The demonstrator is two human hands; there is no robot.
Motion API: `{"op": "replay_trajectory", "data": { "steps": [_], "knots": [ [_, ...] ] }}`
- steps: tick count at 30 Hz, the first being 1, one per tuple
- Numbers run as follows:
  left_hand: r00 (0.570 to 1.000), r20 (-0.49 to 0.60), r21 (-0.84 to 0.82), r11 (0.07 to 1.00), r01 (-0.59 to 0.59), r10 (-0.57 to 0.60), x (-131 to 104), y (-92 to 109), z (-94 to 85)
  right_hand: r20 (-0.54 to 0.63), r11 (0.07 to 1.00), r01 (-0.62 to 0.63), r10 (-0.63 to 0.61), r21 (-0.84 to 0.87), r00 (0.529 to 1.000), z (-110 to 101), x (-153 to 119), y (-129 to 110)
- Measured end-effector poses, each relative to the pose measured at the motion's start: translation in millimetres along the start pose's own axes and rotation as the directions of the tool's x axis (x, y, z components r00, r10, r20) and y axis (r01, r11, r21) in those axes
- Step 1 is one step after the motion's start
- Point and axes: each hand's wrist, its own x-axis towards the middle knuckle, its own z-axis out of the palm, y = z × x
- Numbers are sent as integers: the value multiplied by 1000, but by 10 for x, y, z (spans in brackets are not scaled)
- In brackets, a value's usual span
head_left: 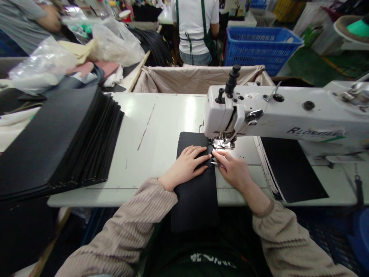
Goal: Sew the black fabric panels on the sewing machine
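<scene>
A black panel [196,200] lies on the pale sewing table, its right edge beside the needle area of a white sewing machine [276,111]. Flat on the panel rests my left hand [188,166], fingers spread and pointing right. My right hand [232,169] is at the panel's right edge, just below the presser foot [220,144]. Small metal snips [216,164] are tucked in its curled fingers, blades pointing left. The fingertips of both hands nearly meet at the edge.
A thick stack of black panels [54,134] stands at the left. More black panels [294,169] lie under the machine arm at the right. Behind the table are a cloth-lined bin [178,79], a blue crate [256,48] and a person in a white shirt [196,27].
</scene>
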Motion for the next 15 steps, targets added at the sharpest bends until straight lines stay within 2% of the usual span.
{"op": "replay_trajectory", "data": {
  "steps": [15],
  "knots": [
    [1000, -16, 15, 1000, -8, 8, 2, 4, 18, -29, 1000, 5, -4, 18, 1000, 6, -2, 4]
  ]
}}
